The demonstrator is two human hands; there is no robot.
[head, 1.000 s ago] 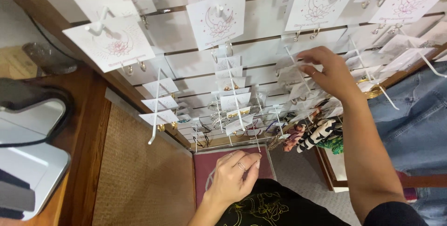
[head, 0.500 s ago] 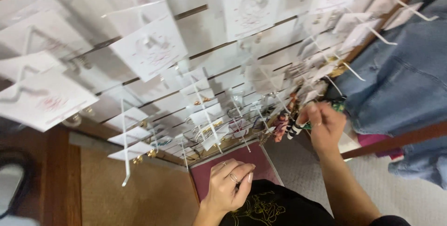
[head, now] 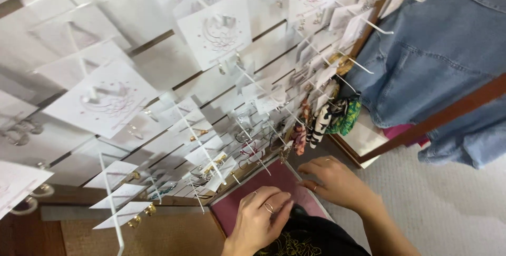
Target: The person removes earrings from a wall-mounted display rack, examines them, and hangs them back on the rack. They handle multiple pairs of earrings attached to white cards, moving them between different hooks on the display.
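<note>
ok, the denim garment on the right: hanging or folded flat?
Hanging. The denim garment drapes down loosely behind a wooden rail, beside the white display wall, not lying on the carpet.

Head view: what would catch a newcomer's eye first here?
The white slat wall hung with white earring cards on long hooks fills the upper left. At the bottom centre, the left hand and right hand rest together on a maroon tray. Denim clothing hangs at the upper right.
</note>
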